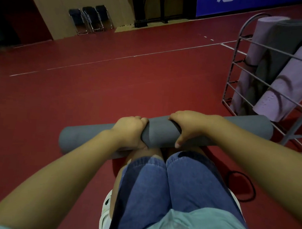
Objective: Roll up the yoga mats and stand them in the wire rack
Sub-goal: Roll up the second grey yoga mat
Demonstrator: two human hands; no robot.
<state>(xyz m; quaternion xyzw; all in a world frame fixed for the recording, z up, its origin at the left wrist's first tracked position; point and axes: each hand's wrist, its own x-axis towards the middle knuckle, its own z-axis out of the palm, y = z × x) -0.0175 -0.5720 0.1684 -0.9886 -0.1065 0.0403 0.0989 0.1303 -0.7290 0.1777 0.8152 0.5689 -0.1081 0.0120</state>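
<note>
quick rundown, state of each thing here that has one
grey mat: fully rolled, lying across the person's knees
left hand: grips the roll
right hand: grips the roll, fingers curled over the top
wire rack: upright, partly filled
lilac mats: rolled, leaning in the rack
dark grey mat: rolled, standing in the rack
black strap: loose loop on the floor
folding chairs: folded, against the wall

Wire rack (234,74) rightward (mats (283,77) inside)
</note>
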